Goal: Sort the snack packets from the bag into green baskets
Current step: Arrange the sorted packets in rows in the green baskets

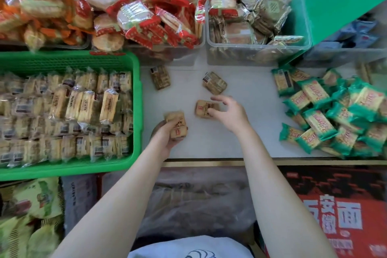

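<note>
Left hand [167, 134] gripping tan packets [176, 124], right hand [228, 111] fingers curled over another packet [204, 108] — green basket [137, 98] beside

The light is bright and even, with soft daylight on the white worktop [247, 136]. Shadows are weak and short. The wide lens bends the edges. Motion blur softens the far heap of red-wrapped snack packets [146, 16]; small glare shows on wrappers.

A red printed carton [335, 216] sits at the lower right of the frame below the white counter [247, 81], whose edge carries a gold trim strip [272, 162].
</note>
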A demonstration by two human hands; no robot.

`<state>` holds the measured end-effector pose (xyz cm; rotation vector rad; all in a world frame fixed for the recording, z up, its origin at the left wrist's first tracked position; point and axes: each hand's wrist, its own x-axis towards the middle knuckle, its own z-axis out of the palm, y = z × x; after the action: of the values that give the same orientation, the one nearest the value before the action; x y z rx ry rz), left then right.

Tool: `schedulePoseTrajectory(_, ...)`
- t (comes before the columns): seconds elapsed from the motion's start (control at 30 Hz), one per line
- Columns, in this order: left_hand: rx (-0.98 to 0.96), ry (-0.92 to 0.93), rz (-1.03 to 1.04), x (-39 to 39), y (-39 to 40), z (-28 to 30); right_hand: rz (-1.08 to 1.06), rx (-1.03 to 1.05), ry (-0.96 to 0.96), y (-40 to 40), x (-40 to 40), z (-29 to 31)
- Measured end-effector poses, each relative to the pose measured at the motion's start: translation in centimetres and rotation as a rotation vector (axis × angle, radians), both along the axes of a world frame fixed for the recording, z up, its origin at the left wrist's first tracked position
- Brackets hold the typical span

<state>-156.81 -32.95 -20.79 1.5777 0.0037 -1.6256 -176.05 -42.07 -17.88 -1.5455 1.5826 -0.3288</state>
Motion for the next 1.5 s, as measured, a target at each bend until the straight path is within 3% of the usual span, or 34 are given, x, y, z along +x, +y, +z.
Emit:
schedulePoseTrajectory(0.13, 0.007, -0.054, 0.029, 0.3, 0.8, -1.1, 0.25, -0.048, 0.284, 1.0, 1.3, -3.0)
schedulePoseTrajectory(0.2, 0.012, -0.051, 0.038, 0.3, 0.8, -1.5, 0.231, -0.128, 0.375, 1.7, 1.5, -3.7)
schedulePoseTrajectory(0.33, -0.028, -0.039, 0.036, -0.1, 0.4, -0.7, -0.107, -0.06, 0.028, 4.0, 2.9, -2.9)
schedulePoseTrajectory(0.43, -0.147, 0.037, -0.023, -0.1, 0.7, -0.4, 0.033, 0.015, -0.125, 5.4, 4.3, -1.6)
schedulePoseTrajectory(0.53, -0.173, 0.053, 0.027, 0.1, 0.8, -0.5, 0.005, 0.063, -0.209, 4.1, 5.3, -1.5)
schedulePoseTrajectory(0.73, -0.095, 0.164, 0.306, -0.5, 0.1, -0.4, -0.079, 0.059, -0.17, -3.1, 9.1, -2.9)
schedulePoseTrajectory(0.9, -0.013, -0.002, 0.547, 0.0, 0.3, -1.1, -0.054, 0.173, -0.134, -7.0, 14.1, -4.8)
schedulePoseTrajectory(1.13, -0.029, -0.016, 0.496, 0.4, 0.8, -1.9, -0.017, 0.132, 0.085, -6.8, 16.5, -5.5)
schedulePoseTrajectory(1.33, -0.033, -0.014, 0.486, 0.5, 0.8, -1.9, 0.0, 0.155, 0.046, -6.6, 15.7, -5.0)
schedulePoseTrajectory(1.5, -0.002, -0.009, 0.461, 0.6, 0.6, -1.8, -0.146, -0.011, -0.022, -3.3, 12.5, -4.8)
